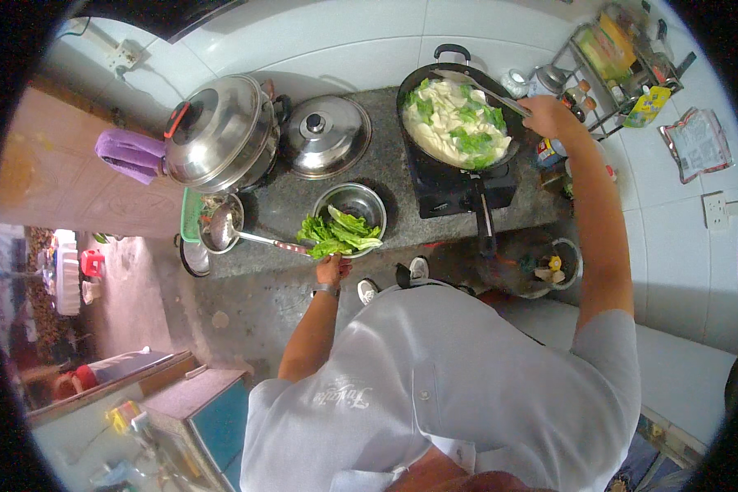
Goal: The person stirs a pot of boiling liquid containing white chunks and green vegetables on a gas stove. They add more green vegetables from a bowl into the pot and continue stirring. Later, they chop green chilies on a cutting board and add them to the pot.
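Note:
My left hand (pixel 332 270) grips the near rim of a stainless steel bowl (pixel 376 200) at the counter's front edge. Green lettuce leaves (pixel 344 232) lie in the bowl and spill over its left side. In my right hand (pixel 547 115) is a metal spatula (pixel 492 93), its blade over the far edge of a black wok (pixel 513 157). Pale folded pieces, like dumplings or wontons (pixel 446 117), fill the wok in cloudy liquid, with green leaves among them. The wok sits on a black cooktop (pixel 433 200), its long handle (pixel 484 221) towards me.
Left of the bowl, a slotted ladle (pixel 224 229) rests across a smaller bowl (pixel 237 212) of scraps. Behind stand a large lidded steamer pot (pixel 212 132) and a steel lid (pixel 326 138). Bottles (pixel 578 98) and a wire rack (pixel 590 55) crowd the right. A bin (pixel 571 270) stands below.

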Demonstrator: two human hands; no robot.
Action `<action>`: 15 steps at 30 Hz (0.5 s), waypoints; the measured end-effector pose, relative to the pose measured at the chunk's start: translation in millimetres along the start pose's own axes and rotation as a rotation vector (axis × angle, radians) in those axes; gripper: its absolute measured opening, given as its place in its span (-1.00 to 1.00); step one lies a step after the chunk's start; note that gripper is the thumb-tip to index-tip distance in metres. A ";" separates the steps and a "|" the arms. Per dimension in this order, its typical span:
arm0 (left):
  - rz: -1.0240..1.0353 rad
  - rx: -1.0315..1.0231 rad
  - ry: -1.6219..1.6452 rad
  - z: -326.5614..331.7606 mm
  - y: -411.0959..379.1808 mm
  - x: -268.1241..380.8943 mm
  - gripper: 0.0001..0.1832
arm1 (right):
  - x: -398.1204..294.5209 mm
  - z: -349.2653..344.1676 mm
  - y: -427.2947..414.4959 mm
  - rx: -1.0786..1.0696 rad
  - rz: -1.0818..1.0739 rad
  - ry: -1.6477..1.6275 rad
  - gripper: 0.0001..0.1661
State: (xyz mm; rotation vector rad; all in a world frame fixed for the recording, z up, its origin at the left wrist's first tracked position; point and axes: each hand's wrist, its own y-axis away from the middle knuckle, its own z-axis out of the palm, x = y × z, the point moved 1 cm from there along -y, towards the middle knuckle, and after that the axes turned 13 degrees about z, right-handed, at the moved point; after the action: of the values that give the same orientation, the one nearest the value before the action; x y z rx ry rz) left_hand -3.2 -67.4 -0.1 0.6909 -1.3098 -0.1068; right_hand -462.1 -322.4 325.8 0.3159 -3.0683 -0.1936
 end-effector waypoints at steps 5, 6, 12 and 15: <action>0.009 -0.024 0.010 -2.2 0.4 0.0 -0.77 | -42.5 10.6 -15.3 -0.020 0.053 0.075 -0.69; -0.003 -0.019 0.012 -1.3 2.2 2.0 -0.77 | -52.1 4.9 -7.7 -0.041 0.057 0.084 -0.69; -0.011 -0.052 0.010 -5.9 -0.5 -5.6 -0.73 | -64.0 -14.1 39.1 -0.141 0.060 0.257 -0.74; -0.022 -0.054 -0.036 -6.9 -3.1 -7.0 -0.74 | -47.4 -13.9 73.8 -0.129 0.115 0.256 -0.75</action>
State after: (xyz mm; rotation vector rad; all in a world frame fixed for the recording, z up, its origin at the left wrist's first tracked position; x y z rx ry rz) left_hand 2.1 -64.0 -8.2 0.6600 -1.3290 -0.1719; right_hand -429.6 -242.6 347.4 0.1445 -2.7944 -0.3178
